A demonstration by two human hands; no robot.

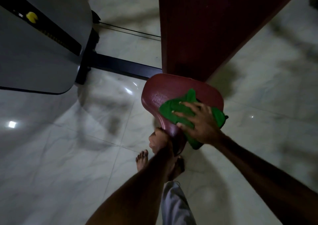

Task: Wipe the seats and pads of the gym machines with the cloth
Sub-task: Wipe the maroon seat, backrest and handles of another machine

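A dark red padded seat (165, 90) of a gym machine sits in the middle of the head view, below its tall dark red back pad (206, 26). A green cloth (175, 111) lies spread over the seat's near right part. My right hand (201, 121) presses flat on the cloth with fingers spread. My left hand (158, 139) grips the seat's near front edge from below, fingers curled under the rim.
A grey weight-stack shroud (39, 40) with a yellow pin stands at the left on a dark frame bar (123, 66). A thin cable (130, 30) runs across the pale tiled floor (68, 156). My bare foot (142, 161) stands just below the seat.
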